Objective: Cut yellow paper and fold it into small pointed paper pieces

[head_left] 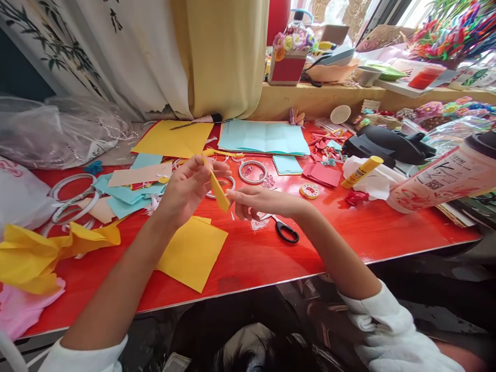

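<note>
Both my hands are raised over a red table (387, 232). My left hand (186, 188) pinches the upper end of a narrow folded strip of yellow paper (217, 190). My right hand (258, 202) has its fingers curled and its fingertips touch the strip's lower end. Below them a yellow paper square (191, 252) lies flat on the table. Black-handled scissors (284, 229) lie just under my right wrist.
Yellow and light blue sheets (263, 137), clear tape rings (252, 171), pink squares (322, 173), a yellow glue stick (362, 171), a black tool (389, 144) and a drink bottle (445, 173) lie around. Crumpled yellow and pink tissue (42, 258) sits at the left edge.
</note>
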A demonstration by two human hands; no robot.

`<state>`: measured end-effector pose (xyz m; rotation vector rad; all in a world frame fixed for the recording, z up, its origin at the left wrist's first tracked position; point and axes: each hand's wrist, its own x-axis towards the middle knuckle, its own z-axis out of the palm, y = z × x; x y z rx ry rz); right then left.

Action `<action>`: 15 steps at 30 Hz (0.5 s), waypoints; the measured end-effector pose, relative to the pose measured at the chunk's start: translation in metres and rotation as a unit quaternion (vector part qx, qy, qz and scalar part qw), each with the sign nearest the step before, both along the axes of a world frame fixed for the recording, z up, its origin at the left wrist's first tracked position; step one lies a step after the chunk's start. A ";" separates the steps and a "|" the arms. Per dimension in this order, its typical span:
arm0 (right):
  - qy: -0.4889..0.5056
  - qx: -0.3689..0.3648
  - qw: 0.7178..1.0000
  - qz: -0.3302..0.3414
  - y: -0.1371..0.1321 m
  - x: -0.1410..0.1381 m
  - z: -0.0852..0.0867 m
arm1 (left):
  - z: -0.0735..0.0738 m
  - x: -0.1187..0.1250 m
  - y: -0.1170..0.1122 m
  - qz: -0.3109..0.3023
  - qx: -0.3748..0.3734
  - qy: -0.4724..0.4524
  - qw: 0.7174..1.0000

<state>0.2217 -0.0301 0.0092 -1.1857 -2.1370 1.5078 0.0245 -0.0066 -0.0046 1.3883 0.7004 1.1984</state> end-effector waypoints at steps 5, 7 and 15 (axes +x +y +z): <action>-0.390 0.222 0.894 -0.006 -0.008 0.043 0.008 | -0.001 -0.006 0.012 0.092 -0.055 0.010 0.994; -0.439 0.191 0.878 0.018 -0.014 0.059 0.005 | -0.003 -0.006 0.013 0.103 -0.094 0.014 0.990; -0.378 0.252 0.890 0.028 -0.019 0.063 -0.016 | -0.009 0.009 0.001 0.034 -0.120 0.062 0.990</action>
